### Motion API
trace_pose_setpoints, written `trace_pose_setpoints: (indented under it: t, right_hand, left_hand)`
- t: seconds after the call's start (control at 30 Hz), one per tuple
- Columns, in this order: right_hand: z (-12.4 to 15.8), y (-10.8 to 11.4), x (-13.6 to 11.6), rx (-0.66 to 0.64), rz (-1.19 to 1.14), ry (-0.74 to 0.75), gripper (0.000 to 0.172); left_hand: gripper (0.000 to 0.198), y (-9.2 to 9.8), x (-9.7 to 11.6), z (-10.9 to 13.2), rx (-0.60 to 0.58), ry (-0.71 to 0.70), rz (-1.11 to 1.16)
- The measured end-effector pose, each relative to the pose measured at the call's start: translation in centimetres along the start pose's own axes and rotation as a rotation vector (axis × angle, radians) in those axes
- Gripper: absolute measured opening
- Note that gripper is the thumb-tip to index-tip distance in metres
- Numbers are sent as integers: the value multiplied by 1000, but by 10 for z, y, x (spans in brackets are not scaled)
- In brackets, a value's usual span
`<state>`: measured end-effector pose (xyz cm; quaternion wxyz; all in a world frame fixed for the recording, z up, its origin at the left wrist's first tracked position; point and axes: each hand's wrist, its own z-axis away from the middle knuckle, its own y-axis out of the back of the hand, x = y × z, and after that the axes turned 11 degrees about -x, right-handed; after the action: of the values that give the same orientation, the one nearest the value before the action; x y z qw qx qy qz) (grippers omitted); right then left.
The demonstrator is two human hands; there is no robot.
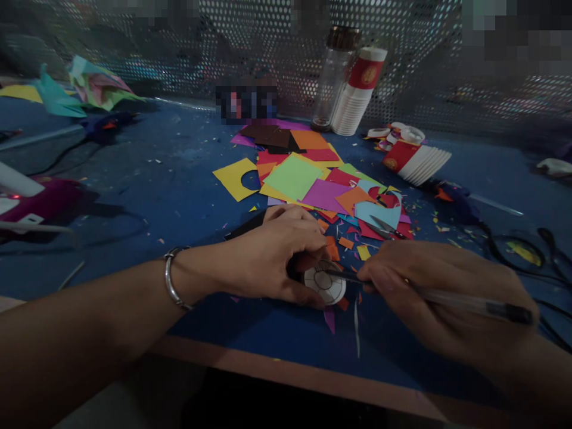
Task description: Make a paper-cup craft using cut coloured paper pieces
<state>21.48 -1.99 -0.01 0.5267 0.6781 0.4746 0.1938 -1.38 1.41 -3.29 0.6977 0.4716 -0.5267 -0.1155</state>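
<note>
My left hand [286, 256], with a silver bracelet at the wrist, curls around a small white disc [329, 293] and grips it by the edge. Black lines form a ring and spokes on the disc's face. Between the fingers of my right hand [429, 292] is a pen [465, 300] with a clear barrel and black ends. Its tip meets the disc's face. A black piece [248, 225] shows partly behind my left hand; the rest of it is hidden. Scissors [385, 229] lie beyond my right hand, among paper scraps.
Coloured paper sheets [292, 177] are heaped mid-table. A clear bottle [333, 77] and stacked paper cups [361, 89] stand behind; more cups [417, 161] lie to the right. Glue guns [460, 199] with cords lie at both sides. A perforated metal panel [268, 36] borders the back.
</note>
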Motion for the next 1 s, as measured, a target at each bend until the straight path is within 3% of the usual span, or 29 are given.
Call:
trace_pose_setpoints:
  t: [0.67,1.0]
  right_hand:
    - [2,-3,-1,17,-27,41,28]
    - [3,0,-1,-58,-15,67,27]
  left_hand:
    - [43,2,1,0,1,-25,28]
    - [46,1,0,0,6,-36,32]
